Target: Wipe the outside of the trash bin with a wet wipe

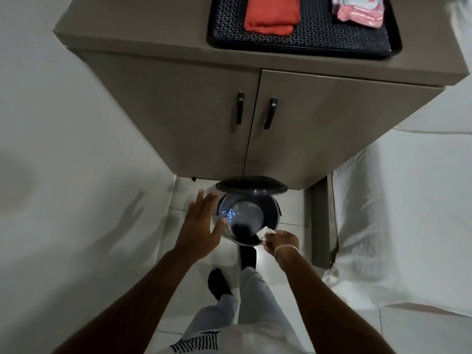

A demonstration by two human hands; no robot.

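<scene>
A small round trash bin (274,212) stands on the tiled floor in front of a cabinet, its dark lid (251,184) tipped up and open. Inside lie some blue scraps (228,214). My right hand (282,242) is at the bin's near right rim, fingers pinched on a crumpled white wet wipe (265,232) that hangs over the rim. My left hand (201,223) hovers flat with spread fingers at the bin's left side, holding nothing. My foot in a dark sock (248,255) rests at the bin's base, likely on its pedal.
A beige two-door cabinet (204,123) rises right behind the bin. On top sits a dark tray (306,39) with a folded orange cloth (270,14) and a pink wipes packet (357,11). White bedding (398,213) lies to the right, white sheet (63,187) to the left.
</scene>
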